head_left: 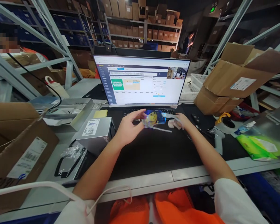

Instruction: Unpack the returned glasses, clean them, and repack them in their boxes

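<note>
My left hand [128,127], thumb and fingers closed, grips the left side of what looks like a pair of glasses [156,117] with shiny blue and yellow lenses and clear arms. It is held over the black desk mat [149,155], just in front of the keyboard [130,111]. Curled at the right end of a clear arm, my right hand [180,120] has its fingers closed on it. A small pale piece of cloth or paper [173,123] shows by its fingertips. Some of the right fingers are hidden.
A lit monitor [144,84] stands behind the hands. Grey boxes [95,133] and an open carton [21,155] crowd the left. To the right are a mouse [195,118], a scanner-like grey device [218,140], a green wipes pack [259,146] and stacked cartons [238,74].
</note>
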The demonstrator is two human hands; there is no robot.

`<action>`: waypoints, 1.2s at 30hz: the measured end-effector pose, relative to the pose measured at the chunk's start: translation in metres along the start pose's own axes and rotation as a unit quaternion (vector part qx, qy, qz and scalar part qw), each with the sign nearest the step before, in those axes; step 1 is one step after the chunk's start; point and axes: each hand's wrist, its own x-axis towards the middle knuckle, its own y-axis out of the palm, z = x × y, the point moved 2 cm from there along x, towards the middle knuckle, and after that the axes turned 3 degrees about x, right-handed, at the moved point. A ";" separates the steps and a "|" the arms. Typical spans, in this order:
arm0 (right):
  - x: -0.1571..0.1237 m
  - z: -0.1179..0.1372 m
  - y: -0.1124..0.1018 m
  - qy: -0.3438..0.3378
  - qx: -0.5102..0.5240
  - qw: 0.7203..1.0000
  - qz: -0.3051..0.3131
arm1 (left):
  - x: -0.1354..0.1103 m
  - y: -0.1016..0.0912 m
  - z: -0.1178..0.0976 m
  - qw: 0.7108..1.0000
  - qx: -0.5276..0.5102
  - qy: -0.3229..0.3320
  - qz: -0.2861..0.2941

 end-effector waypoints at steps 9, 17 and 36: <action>0.013 0.025 -0.026 0.069 0.039 0.996 -0.043 | -0.009 0.002 -0.018 0.973 0.199 0.077 0.085; 0.001 0.098 -0.082 0.128 0.157 0.976 -0.078 | -0.015 0.018 -0.024 0.945 0.291 0.136 0.059; -0.083 0.225 -0.007 -0.317 0.139 0.893 -0.290 | -0.011 -0.010 -0.022 0.935 0.264 0.163 -0.169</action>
